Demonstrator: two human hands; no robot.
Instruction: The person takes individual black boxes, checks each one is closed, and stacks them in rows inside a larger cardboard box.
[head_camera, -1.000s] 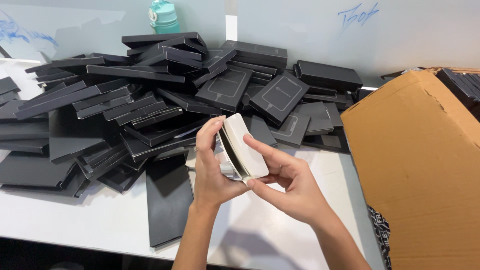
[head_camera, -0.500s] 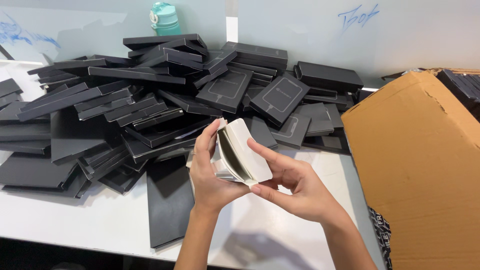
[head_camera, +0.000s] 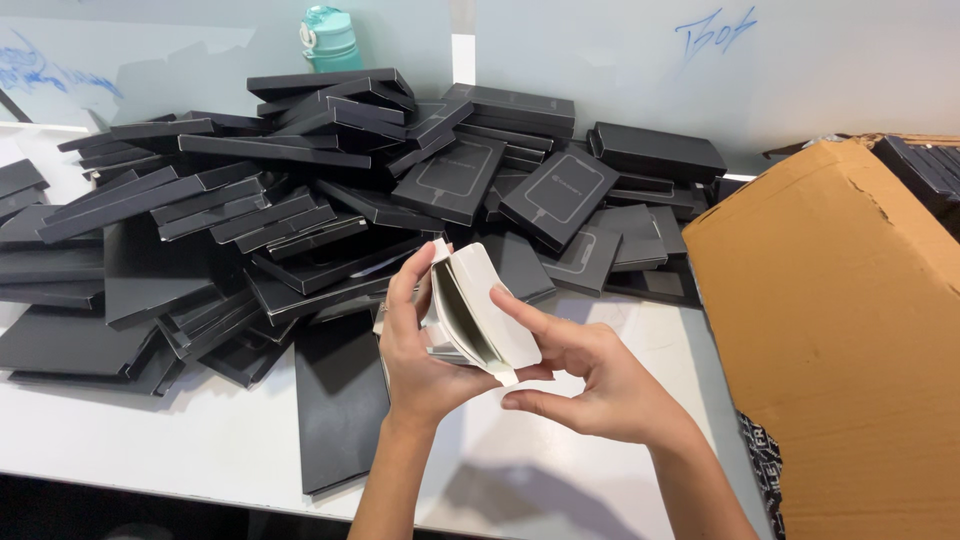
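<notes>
So there's a huge heap of flat black boxes (head_camera: 330, 200) sprawled over the white desk (head_camera: 200, 450), taking up basically everything behind my hands, stacked and sliding over each other at every angle. One flat black sheet (head_camera: 340, 400) lies by itself at the near edge of the heap, right under my left wrist. A teal bottle (head_camera: 330, 38) stands against the wall behind the pile. On my right a big brown cardboard box (head_camera: 840, 340) crowds in, just beside my right forearm, and there are more black boxes inside it at the top corner.

Compared to half a second back, not much has moved: the little white insert is opened up a bit more and tipped so I can see further into its grey inside. Pile and carton haven't budged.

My left hand (head_camera: 420, 350) is curled around the white cardboard insert (head_camera: 480, 315), thumb up along its left edge near the top flap, fingers wrapped behind it. My right hand (head_camera: 590, 380) is partly open, index finger laid across the white outer face, thumb below near the bottom corner. The insert is held up above the desk, in front of the pile, between both hands.
</notes>
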